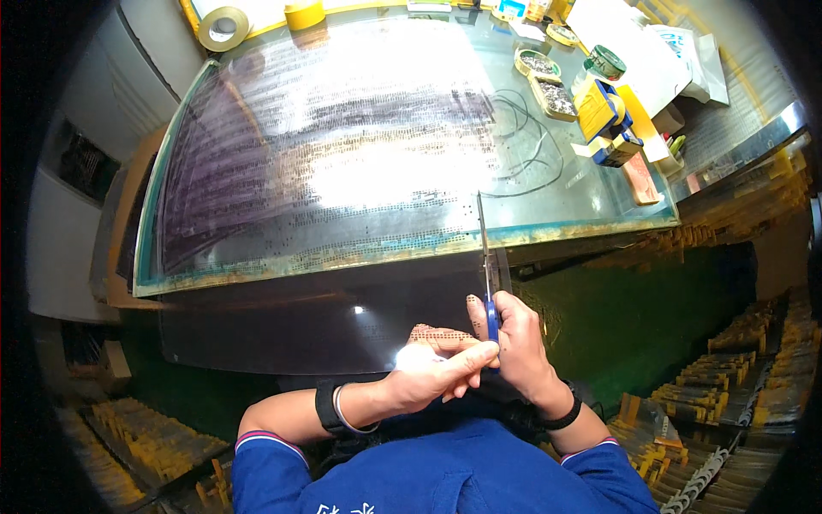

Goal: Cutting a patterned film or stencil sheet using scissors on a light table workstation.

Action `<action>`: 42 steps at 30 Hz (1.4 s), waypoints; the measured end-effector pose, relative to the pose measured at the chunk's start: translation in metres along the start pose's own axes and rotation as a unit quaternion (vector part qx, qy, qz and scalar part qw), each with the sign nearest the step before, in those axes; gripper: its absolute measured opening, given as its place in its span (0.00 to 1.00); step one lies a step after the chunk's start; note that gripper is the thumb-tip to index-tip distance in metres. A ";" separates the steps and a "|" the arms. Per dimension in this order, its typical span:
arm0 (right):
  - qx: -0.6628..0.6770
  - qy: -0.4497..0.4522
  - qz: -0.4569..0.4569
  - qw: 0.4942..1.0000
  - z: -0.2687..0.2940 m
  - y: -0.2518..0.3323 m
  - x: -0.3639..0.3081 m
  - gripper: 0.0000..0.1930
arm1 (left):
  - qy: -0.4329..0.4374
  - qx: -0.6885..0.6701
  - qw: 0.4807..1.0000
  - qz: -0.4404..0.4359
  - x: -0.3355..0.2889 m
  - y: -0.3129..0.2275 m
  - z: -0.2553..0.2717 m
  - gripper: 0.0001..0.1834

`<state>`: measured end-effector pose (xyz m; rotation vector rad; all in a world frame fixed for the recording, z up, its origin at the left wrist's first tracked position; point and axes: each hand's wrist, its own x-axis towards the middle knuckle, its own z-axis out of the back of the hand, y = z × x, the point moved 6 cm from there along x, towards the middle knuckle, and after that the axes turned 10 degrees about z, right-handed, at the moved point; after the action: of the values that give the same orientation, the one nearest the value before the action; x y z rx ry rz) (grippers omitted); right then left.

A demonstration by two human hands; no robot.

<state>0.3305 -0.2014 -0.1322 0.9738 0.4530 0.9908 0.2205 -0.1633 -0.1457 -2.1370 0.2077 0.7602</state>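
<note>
— What have your hands got hold of?

— Your right hand (pixel 518 347) is closed around the blue handles of a pair of scissors (pixel 488 274), fingers curled tight on the grip. The long blades point straight away from you, running up across the near edge of the table (pixel 599 224).

— And the other one?

— Your left hand (pixel 432 377) comes in from the left and pinches the near edge of a large clear plastic sheet (pixel 334 171), thumb and fingers closed on it just beside the scissor handles. The two hands are touching, or very nearly so, right in front of your chest.

— Where does the sheet lie?

— It is spread flat over most of the glass-topped table, covered in rows of fine dark dots, and its near part hangs over the table edge toward you. The scissor blades sit along its right-hand edge.

— What else is on the table?

— At the far right, a yellow and blue tape dispenser (pixel 606 120), two small oval trays (pixel 548 86) of dark bits, and a loose loop of thin black wire (pixel 527 150). At the far left corner, two rolls of tape (pixel 224 27).
</note>
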 end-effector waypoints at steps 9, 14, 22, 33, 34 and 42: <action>-0.020 -0.023 0.036 0.999 0.003 0.004 0.000 0.17 | 0.034 -0.032 0.999 -0.008 0.005 0.009 -0.001 0.14; 0.013 -0.006 0.019 1.000 0.004 0.005 -0.003 0.18 | 0.039 -0.032 0.998 -0.029 0.000 0.000 -0.001 0.13; 0.154 0.063 -0.180 0.969 0.023 -0.022 -0.046 0.16 | 0.013 -0.054 0.993 -0.105 -0.008 -0.032 0.020 0.14; -0.008 0.010 0.143 0.990 0.054 0.041 0.045 0.18 | 0.009 -0.058 0.997 -0.051 -0.017 -0.010 0.058 0.29; -0.020 0.009 0.184 0.983 0.052 0.042 0.051 0.20 | 0.019 -0.037 0.999 -0.031 -0.021 -0.005 0.064 0.32; -0.144 0.098 0.308 0.935 0.045 0.055 0.055 0.18 | -0.103 -0.124 0.978 -0.132 -0.113 0.012 0.168 0.27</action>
<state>0.3635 -0.1645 -0.0565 0.7602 0.1489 1.6820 0.0495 -0.0556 -0.1659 -2.2370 -0.2906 0.8779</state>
